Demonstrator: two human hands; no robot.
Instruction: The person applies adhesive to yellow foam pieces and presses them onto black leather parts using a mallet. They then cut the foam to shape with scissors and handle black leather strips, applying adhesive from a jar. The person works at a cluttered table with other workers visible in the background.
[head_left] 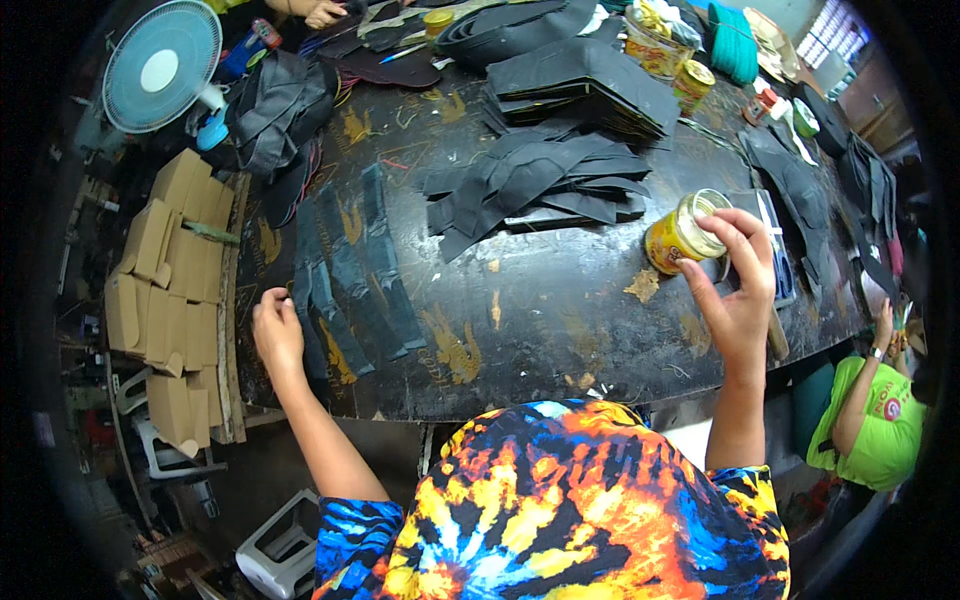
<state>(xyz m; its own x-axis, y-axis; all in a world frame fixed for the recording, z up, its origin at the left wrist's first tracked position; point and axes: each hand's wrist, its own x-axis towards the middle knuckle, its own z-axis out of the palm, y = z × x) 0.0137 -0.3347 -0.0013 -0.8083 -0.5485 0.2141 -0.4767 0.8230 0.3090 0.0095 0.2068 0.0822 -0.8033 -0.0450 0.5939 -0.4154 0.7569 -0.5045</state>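
My left hand [277,328] is at the table's left edge with its fingers curled in; what they hold, if anything, is hidden. Just right of it lie several dark fabric-like strips [376,255], roughly side by side. My right hand [742,265] is at an uncapped clear jar [672,243] with a yellow label. Its thumb and index finger are apart, overlapping the jar's side and mouth from this view; whether they touch it I cannot tell. Pale residue coats the inside of the jar. Beyond the strips lies a heap of black cut pieces [545,180].
A thicker stack of black sheets [580,90] is at the back. Brown cardboard boxes [185,250] stand left of the table, below a blue fan [160,68]. Blue-handled scissors [780,260] are beyond my right hand. A person in green [880,420] is at the right.
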